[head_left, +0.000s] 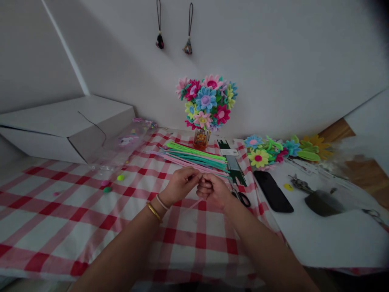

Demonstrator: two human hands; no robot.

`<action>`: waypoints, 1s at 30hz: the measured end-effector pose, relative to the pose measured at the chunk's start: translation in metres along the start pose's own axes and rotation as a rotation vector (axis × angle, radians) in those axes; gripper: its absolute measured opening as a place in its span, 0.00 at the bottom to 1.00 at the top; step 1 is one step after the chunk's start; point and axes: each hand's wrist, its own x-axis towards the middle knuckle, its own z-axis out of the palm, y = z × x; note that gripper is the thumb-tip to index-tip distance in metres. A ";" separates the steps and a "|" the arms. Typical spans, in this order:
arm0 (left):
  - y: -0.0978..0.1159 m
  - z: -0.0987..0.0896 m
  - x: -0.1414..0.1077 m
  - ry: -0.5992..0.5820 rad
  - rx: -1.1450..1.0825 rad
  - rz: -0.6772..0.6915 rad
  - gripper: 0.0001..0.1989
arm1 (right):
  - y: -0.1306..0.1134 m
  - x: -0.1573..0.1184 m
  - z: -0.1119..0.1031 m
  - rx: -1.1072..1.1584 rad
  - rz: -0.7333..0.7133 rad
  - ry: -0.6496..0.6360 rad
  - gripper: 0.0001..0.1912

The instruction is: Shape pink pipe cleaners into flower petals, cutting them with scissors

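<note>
In front of the vase, a pink pipe cleaner is apparently pinched in the curled fingers of the left hand and right hand. Likely light, fuzzy and easily bent, it is best held by fingertips near its end.

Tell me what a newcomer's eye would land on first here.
Most likely the bright bouquet of fuzzy flowers in a small glass vase, at the back of the table against the pale wall. Next comes the red-and-white checked tablecloth, with a bundle of green, teal and pink fuzzy stems lying in front of the vase. Nearer the viewer, the left hand and right hand meet at the fingertips.
</note>
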 end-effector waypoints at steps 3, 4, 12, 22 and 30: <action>-0.008 0.001 0.003 -0.015 -0.243 -0.227 0.09 | -0.007 -0.003 -0.008 -0.557 -0.306 0.109 0.09; -0.010 0.002 0.003 -0.021 -0.332 -0.293 0.10 | -0.010 -0.005 -0.011 -0.774 -0.422 0.129 0.08; -0.009 0.003 0.002 -0.128 -0.475 -0.392 0.10 | -0.020 -0.014 -0.012 -1.110 -0.572 0.057 0.10; 0.000 0.004 0.000 0.109 -0.305 -0.223 0.08 | -0.006 -0.006 0.002 -0.342 -0.235 0.157 0.11; -0.008 0.002 0.002 -0.047 -0.519 -0.319 0.10 | -0.020 -0.016 -0.010 -0.819 -0.546 0.161 0.10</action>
